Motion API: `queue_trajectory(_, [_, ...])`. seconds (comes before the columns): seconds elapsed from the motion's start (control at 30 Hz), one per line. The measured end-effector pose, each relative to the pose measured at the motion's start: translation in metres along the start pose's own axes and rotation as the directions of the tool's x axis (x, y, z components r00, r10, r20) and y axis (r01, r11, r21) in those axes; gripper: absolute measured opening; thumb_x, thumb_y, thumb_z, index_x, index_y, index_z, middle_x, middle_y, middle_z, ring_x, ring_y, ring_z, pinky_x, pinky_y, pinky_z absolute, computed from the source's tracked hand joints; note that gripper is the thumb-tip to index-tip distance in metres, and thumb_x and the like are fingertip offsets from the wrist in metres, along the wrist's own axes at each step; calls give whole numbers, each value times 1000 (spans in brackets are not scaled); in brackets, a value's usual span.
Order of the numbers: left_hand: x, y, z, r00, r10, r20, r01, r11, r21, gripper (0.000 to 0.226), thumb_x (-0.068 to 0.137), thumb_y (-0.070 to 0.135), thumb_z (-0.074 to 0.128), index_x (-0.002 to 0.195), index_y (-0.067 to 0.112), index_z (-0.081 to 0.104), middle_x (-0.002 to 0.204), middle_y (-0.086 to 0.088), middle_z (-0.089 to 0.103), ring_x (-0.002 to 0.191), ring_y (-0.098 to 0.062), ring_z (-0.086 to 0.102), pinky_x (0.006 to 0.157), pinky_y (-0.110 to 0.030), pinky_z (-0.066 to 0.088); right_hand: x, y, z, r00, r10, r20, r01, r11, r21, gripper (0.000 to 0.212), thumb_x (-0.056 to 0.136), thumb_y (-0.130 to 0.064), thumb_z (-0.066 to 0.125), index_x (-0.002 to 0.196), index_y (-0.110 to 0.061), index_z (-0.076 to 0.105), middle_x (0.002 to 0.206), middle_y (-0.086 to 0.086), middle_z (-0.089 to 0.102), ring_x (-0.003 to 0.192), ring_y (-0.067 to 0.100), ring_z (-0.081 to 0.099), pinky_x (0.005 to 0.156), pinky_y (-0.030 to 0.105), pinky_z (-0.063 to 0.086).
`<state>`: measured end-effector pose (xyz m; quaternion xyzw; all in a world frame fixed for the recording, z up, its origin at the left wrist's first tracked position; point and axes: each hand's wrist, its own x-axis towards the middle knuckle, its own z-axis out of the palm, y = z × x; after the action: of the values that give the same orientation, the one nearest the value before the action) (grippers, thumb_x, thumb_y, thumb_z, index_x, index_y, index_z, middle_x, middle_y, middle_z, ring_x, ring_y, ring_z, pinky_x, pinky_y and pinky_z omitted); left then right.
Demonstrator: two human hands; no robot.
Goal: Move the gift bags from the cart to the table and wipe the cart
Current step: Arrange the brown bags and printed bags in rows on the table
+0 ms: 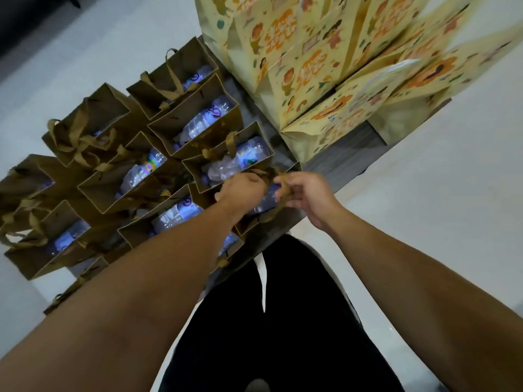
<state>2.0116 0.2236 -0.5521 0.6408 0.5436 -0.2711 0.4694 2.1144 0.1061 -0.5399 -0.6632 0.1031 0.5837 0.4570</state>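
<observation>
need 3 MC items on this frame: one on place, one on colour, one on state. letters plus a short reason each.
1. Where do the yellow printed bags stand relative to the brown gift bags?
A. At the far end of the same grey surface
B. On the floor under it
C. Inside the brown bags

2. What colour are the ribbon handles of the brown gift bags?
A. Red
B. Olive-gold
C. White

3. What are the two hands doing?
A. Both hang idle at the person's sides
B. One wipes with a cloth
C. Both are at the handles of the nearest brown bag

Answers:
1 A: the yellow bags stand on the grey surface beyond the brown ones.
2 B: the handles are a dull gold, close to the bags' colour.
3 C: the left hand and right hand meet at that bag's ribbon handles, fingers curled round them.
</observation>
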Motion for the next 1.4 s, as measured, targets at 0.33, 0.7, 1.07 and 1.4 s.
queue_trajectory(0.33, [-39, 13, -11, 968, 151, 198, -102, 966, -236, 32, 69, 5, 77, 95, 13, 59, 101, -10, 66, 95, -24, 61, 86, -40, 53, -11, -18, 15, 939, -341, 39, 250, 604, -757, 29, 77, -1, 74, 92, -25, 70, 79, -7, 64, 79, 14, 63, 61, 14, 45])
queue_trajectory(0.7, [-67, 1, -35, 947, 267, 176, -218, 942, -257, 20, 78, -9, 62, 76, 10, 69, 76, -9, 65, 70, -17, 58, 60, -22, 48, -22, -20, 20, 875, -334, 351, 415, 143, -899, 20, 75, -22, 76, 74, -25, 56, 76, -4, 61, 80, 23, 59, 67, 31, 42])
queue_trajectory(1.07, [-47, -108, -140, 919, -15, -393, -76, 974, -214, 14, 91, 13, 61, 93, 20, 72, 104, -7, 71, 102, -25, 65, 93, -40, 56, -19, -15, 83, 939, -52, 339, 338, -42, -940, 26, 81, -30, 70, 62, -16, 58, 67, -1, 59, 72, 21, 60, 62, 28, 44])
queue_trajectory(1.4, [-31, -159, -194, 852, -54, -521, -30, 988, -152, 47, 92, 18, 62, 138, 17, 57, 131, -10, 62, 115, -27, 60, 86, -33, 51, 7, -18, 135, 961, 72, 268, 277, -217, -936, 13, 85, -29, 68, 85, -16, 67, 82, 3, 63, 79, 20, 61, 61, 30, 47])
